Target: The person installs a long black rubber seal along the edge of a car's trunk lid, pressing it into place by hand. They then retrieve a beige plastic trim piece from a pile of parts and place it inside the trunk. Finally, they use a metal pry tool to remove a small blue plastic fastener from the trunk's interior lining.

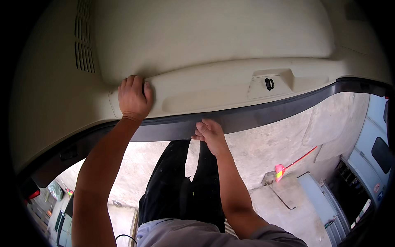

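My left hand [133,96] is on the beige interior panel [210,82], fingers bent together over its upper ridge at left of centre. My right hand [209,133] has its fingers curled at the dark trim strip [263,114] along the panel's lower edge; whatever they may hold is too hidden to make out. A black latch fitting [269,84] sits in a recess of the panel at right, and slotted vents [84,39] are at upper left.
Below the trim are my dark-trousered legs [164,185] and pale concrete ground [259,144]. To the right lie a red pole with a pink-and-yellow head [280,173], a thin bent rod [284,201] and a pale blue vehicle [366,160].
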### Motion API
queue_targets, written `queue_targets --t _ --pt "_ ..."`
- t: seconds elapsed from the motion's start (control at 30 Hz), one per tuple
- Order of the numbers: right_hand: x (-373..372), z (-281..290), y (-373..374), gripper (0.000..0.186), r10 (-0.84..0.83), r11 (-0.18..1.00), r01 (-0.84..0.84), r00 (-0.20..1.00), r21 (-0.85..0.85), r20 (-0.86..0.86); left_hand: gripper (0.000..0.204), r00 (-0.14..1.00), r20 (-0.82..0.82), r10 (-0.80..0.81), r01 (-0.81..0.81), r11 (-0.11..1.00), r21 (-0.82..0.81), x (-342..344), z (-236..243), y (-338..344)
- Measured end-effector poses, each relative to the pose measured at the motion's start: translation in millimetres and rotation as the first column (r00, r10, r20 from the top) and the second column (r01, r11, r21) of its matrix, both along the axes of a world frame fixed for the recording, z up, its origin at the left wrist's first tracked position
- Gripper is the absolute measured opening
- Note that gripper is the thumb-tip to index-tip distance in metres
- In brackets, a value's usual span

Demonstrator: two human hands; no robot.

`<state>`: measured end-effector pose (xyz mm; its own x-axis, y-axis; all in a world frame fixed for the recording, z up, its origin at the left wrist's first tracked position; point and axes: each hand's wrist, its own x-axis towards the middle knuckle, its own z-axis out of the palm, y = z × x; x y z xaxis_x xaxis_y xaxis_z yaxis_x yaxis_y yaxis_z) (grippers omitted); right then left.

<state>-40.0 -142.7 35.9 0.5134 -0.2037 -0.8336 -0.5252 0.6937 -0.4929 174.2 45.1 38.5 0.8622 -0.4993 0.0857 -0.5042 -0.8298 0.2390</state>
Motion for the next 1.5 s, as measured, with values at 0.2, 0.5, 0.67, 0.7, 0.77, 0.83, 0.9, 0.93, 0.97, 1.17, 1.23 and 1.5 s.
queue_targets --t 0.2,0.5,0.67,0.7,0.77,0.83,0.9,0.93,0.97,1.17,1.23,1.5 --pt "-4 -36 -30 0.062 0.001 0.953 -0.057 0.983 -0.296 -0.183 0.021 1.0 0.006 -0.017 0.017 1.0 0.017 -1 -1 4" --pt "-12 1 -66 0.068 0.032 0.985 -0.057 0.988 -0.164 -0.151 0.021 0.997 0.002 -0.081 0.081 0.995 -0.058 1 0 -8" --pt "-9 -25 -82 0.069 0.126 0.925 -0.186 0.973 -0.331 -0.194 0.022 0.927 -0.157 -0.34 0.275 0.903 -0.33 -25 19 -192" --pt "-10 -30 -85 0.065 0.138 0.955 -0.169 0.981 -0.245 -0.139 0.026 0.915 -0.23 -0.332 0.257 0.918 -0.301 -29 18 -228" --pt "-21 -39 -86 0.057 0.132 0.99 -0.134 0.991 -0.05 -0.036 0.039 0.924 -0.297 -0.239 0.214 0.97 -0.115 -39 11 -271" --pt "-28 -35 -90 0.047 0.076 0.997 -0.076 0.996 0.012 0.052 0.046 0.922 -0.333 -0.198 0.254 0.958 0.136 -46 25 -291" --pt "-26 -26 -92 0.037 0.016 0.998 -0.018 0.999 0.057 0.038 0.05 0.951 -0.183 -0.249 0.275 0.952 0.135 -59 14 -280" --pt "-22 -19 -91 0.032 -0.011 0.998 0.012 1.0 0.067 -0.019 0.052 0.956 -0.104 -0.276 0.288 0.948 0.132 -63 10 -277" --pt "-16 -15 -90 0.027 -0.037 0.996 0.043 0.996 0.075 -0.075 0.053 0.957 -0.097 -0.273 0.285 0.948 0.143 -61 6 -276" --pt "-11 -17 -96 0.04 0.454 0.801 -0.478 0.878 -0.36 -0.154 0.055 0.954 -0.094 -0.283 0.296 0.94 0.169 -63 1 -274" --pt "-10 -21 -92 0.041 0.406 0.828 -0.425 0.904 -0.365 -0.131 0.056 0.953 -0.096 -0.287 0.3 0.939 0.167 -64 -1 -277" --pt "-18 -29 -94 0.055 0.359 0.906 -0.348 0.933 -0.241 0.001 0.058 0.943 -0.073 -0.325 0.333 0.925 0.186 -61 -3 -279"
